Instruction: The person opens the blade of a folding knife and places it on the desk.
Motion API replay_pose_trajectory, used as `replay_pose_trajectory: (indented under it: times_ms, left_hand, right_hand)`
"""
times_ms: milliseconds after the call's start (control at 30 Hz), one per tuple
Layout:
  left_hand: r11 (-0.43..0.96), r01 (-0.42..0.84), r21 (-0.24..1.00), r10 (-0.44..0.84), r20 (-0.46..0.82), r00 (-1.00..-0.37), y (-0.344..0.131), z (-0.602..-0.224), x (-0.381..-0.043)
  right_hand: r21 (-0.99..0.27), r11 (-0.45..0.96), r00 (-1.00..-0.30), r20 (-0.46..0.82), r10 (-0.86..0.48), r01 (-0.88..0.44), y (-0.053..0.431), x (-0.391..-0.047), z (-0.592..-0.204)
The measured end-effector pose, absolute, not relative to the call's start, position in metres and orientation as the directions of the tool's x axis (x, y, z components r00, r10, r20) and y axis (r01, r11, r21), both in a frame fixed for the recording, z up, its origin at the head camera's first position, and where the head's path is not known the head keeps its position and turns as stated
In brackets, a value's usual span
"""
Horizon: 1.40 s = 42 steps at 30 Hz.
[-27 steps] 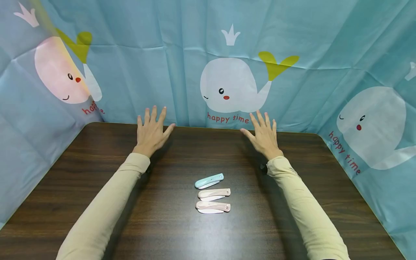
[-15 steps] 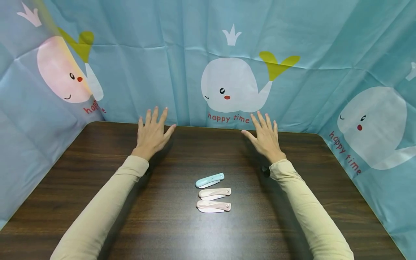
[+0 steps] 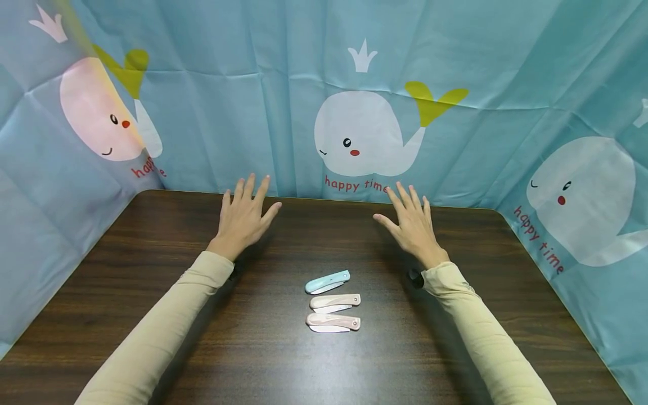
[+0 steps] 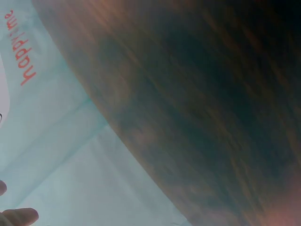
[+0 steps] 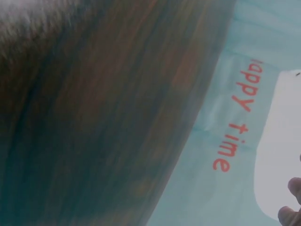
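Observation:
Three folding knives lie in a column at the middle of the table. The farthest is a light blue folding knife [image 3: 327, 282], set at a slant. Below it in the head view are a beige folding knife [image 3: 335, 302] and a pinkish folding knife [image 3: 333, 322]. A strip of pale blade shows along each handle. My left hand [image 3: 244, 216] is spread over the far left of the table, beyond the knives, holding nothing. On the far right, my right hand [image 3: 412, 228] has its fingers spread too, with nothing in it. Only fingertips appear in both wrist views.
A dark wood-grain table [image 3: 253, 360] fills the lower part of the head view. Along its back and sides hangs a blue curtain [image 3: 212, 124] printed with whales and red lettering. A dark wrist device [image 3: 416, 278] shows at the right cuff.
Both hands have drawn back slightly toward me, the left one also a little to the right. The knives keep their places.

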<state>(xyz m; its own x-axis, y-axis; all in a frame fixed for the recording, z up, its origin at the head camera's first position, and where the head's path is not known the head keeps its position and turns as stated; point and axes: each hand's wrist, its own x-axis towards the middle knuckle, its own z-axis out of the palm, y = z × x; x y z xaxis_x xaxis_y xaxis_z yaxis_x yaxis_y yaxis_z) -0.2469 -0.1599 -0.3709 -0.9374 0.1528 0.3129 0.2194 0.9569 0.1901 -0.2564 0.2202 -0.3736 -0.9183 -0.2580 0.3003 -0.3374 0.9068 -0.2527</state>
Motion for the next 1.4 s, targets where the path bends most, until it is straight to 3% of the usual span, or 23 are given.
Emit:
replay_pose_trajectory:
  times_ms: [800,1400]
  left_hand:
    - [0.93,0.258,0.263,0.201,0.223,-0.954,-0.136,-0.379,-0.222]
    - [0.889,0.325,0.323,0.244,0.267,-0.932,-0.115,-0.382,-0.199]
  right_hand:
    - [-0.283,0.879,-0.907,0.293,-0.302,-0.384,0.208,-0.224,-0.372]
    - [-0.287,0.846,-0.884,0.283,-0.372,-0.448,0.193,-0.198,-0.375]
